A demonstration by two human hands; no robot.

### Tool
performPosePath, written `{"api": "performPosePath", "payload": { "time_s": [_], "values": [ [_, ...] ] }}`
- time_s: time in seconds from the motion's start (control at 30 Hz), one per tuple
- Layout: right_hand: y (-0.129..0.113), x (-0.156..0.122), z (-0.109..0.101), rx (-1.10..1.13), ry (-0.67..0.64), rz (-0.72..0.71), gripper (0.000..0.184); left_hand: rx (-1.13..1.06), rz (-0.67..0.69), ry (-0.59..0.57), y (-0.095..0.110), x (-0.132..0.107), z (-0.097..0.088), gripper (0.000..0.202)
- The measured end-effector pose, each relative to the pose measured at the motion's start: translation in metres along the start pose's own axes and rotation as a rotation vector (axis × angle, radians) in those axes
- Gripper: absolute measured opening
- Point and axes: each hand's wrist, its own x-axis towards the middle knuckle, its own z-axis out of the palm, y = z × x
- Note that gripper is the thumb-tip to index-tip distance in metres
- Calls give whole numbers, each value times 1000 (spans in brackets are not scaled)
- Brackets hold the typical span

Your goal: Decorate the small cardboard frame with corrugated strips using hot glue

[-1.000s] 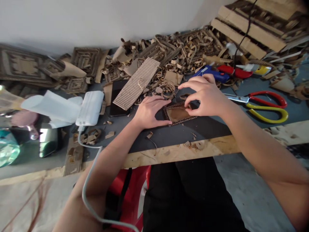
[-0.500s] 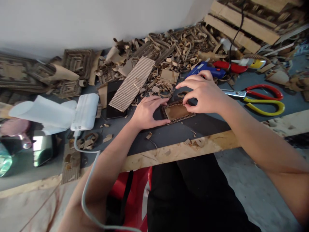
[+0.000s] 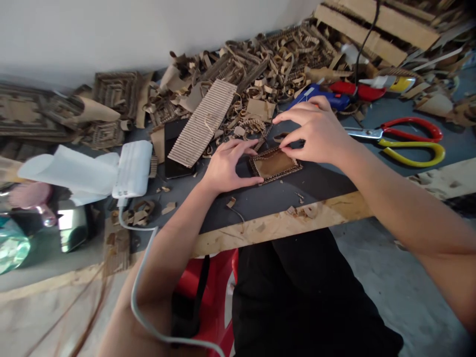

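Observation:
A small brown cardboard panel [image 3: 274, 164] edged with corrugated strip lies flat on the dark table top [image 3: 282, 193]. My left hand [image 3: 226, 166] rests flat beside the panel's left edge, fingers spread, thumb along its lower left corner. My right hand [image 3: 316, 133] hovers over the panel's far edge, thumb and forefinger pinched on the corrugated border strip there; what lies inside the pinch is too small to name.
Behind the panel lies a heap of curled cardboard strips [image 3: 267, 64] and a ribbed cardboard sheet [image 3: 203, 124]. A blue glue gun [image 3: 327, 96] and red-and-yellow scissors [image 3: 409, 141] lie to the right. A white power bank [image 3: 133, 168] with cable sits left. The table's wooden front edge [image 3: 282, 225] runs below.
My right hand's pinch has shifted slightly left along the panel's far edge. The left hand has stayed beside the panel. The camera view has tilted a little.

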Motion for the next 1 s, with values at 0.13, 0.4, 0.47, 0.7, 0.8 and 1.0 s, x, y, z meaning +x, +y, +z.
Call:
{"api": "performPosePath", "payload": {
  "time_s": [0.13, 0.4, 0.47, 0.7, 0.8, 1.0],
  "values": [
    [-1, 0, -1, 16, 2, 20, 27, 13, -12, -6, 0, 0, 0, 88],
    [1, 0, -9, 32, 82, 52, 27, 41, -43, -25, 0, 0, 0, 87],
    [3, 1, -11, 37, 143, 69, 28, 49, -37, -25, 0, 0, 0, 87],
    [4, 3, 0, 103, 175, 51, 30, 70, 32, -5, 0, 2, 0, 76],
    [9, 2, 8, 99, 167, -25, 30, 88, 88, -12, 0, 3, 0, 63],
    [15, 2, 15, 83, 106, -31, 26, 104, 95, -33, 0, 3, 0, 57]
  ]
}}
